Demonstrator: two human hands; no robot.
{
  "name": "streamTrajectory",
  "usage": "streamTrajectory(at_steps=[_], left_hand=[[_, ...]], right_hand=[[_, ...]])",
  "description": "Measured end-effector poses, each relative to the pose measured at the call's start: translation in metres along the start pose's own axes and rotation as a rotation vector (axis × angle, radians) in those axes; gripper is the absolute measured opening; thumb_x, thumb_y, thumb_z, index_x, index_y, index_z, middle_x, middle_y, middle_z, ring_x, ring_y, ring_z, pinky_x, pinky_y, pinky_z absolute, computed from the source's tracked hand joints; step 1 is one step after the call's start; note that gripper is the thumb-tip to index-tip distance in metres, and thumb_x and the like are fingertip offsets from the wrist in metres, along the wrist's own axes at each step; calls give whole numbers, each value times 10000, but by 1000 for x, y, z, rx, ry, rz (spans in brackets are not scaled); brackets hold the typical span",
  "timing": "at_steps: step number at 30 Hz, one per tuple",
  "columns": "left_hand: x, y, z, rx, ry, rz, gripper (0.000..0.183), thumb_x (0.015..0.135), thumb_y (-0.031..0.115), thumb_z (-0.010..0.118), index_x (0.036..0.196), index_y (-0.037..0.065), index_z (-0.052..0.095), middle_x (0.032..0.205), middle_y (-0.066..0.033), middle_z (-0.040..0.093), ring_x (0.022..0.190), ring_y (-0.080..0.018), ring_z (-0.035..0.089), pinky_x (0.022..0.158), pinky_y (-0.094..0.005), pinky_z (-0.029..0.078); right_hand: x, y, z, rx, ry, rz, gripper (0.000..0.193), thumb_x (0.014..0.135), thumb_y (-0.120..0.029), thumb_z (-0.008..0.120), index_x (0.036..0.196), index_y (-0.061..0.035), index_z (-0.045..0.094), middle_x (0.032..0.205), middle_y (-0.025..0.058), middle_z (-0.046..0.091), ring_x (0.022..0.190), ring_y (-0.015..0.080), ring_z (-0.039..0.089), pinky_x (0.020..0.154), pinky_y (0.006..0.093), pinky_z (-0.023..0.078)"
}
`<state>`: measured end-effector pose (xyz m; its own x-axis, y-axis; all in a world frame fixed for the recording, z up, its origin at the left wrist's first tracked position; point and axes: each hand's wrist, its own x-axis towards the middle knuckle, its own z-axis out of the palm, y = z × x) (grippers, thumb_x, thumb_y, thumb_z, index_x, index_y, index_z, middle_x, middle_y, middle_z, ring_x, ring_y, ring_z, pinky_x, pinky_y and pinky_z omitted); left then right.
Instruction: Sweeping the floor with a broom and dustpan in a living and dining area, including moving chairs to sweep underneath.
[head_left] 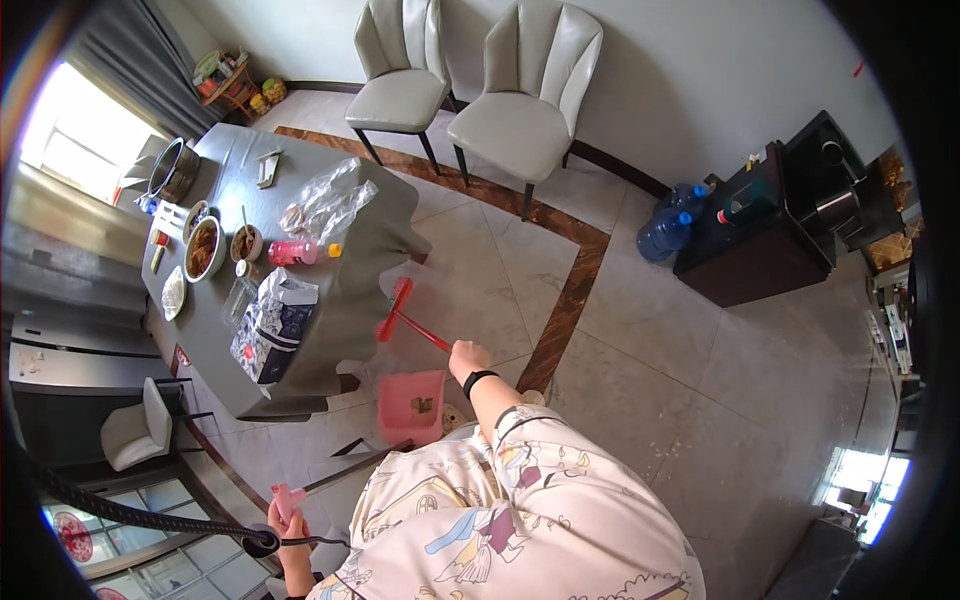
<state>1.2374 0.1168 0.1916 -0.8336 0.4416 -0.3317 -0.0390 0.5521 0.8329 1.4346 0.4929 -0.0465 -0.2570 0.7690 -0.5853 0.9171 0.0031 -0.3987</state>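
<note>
Red plastic made up the broom [398, 311], its long handle slanting forward and left from the right hand [470, 361], whose fingers were wrapped around it. Its head lay beyond the knuckles, near the hanging grey tablecloth [345, 312]. On the tiled floor [640, 365], the pink dustpan [397, 393] sat nearer the person's body than the broom's head, apart from it, and closer to the right hand than to the left hand [291, 528], whose fingers curled around a pink grip [287, 497].
</note>
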Motion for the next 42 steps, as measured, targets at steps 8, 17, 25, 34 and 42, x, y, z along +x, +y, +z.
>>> streamTrajectory(at_steps=[8, 17, 25, 34, 42], left_hand=[[5, 25, 43, 85, -12, 19, 354, 818, 40, 568, 1168, 22, 517, 574, 10, 489, 371, -53, 402, 326, -191, 304], [58, 60, 136, 248, -286, 199, 317, 841, 53, 581, 1153, 35, 531, 626, 13, 525, 388, -44, 422, 327, -194, 307], [87, 88, 213, 272, -325, 267, 238, 853, 138, 590, 1079, 65, 566, 622, 39, 448, 410, -47, 348, 362, -216, 278], [96, 128, 272, 185, -283, 298, 285, 887, 191, 585, 1158, 114, 542, 609, 42, 489, 407, -38, 409, 343, -186, 302], [103, 189, 360, 213, -418, 455, 260, 868, 109, 587, 1124, 85, 547, 607, 34, 479, 422, -35, 417, 350, -181, 316]], right_hand=[[-47, 139, -4, 43, 25, 99, 245, 841, -215, 524, 986, -77, 664, 958, 184, 656, 941, 350, 625, 810, 448, 498], [-276, 406, -10, 213, 225, 555, 230, 849, -297, 526, 962, -175, 684, 929, 191, 632, 884, 409, 597, 714, 462, 487], [-446, 486, -35, 156, 233, 1009, 263, 839, -223, 561, 1074, -202, 676, 970, 157, 655, 913, 354, 621, 779, 432, 501], [-412, 468, -66, 343, 315, 807, 314, 827, -206, 545, 1123, -238, 642, 889, 201, 638, 836, 378, 618, 721, 454, 496], [-178, 403, -106, 414, 473, 574, 260, 832, -231, 550, 1058, -190, 671, 928, 156, 656, 889, 351, 621, 768, 453, 500]])
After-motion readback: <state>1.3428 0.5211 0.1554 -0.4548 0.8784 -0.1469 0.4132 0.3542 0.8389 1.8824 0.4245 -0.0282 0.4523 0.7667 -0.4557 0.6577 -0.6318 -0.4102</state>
